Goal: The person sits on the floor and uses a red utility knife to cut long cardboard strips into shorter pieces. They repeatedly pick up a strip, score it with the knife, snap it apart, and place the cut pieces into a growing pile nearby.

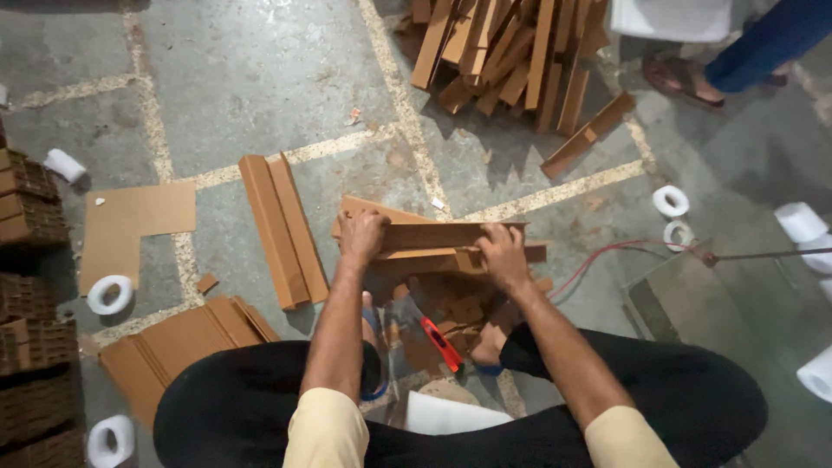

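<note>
Grey concrete floor point(260, 78) with pale seams, cardboard scattered all over: a strip pile point(511, 52) far off, tape rolls point(110, 295) around. The folded cardboard piece point(433, 236) sits mid-scene above the knees, long axis running left-right. Left hand point(361, 236) fingers clamp its left end, right hand point(503, 253) fingers clamp the right part.

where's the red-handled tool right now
The red-handled tool lies on the floor between the person's knees, just below the folded cardboard piece both hands hold.
</note>
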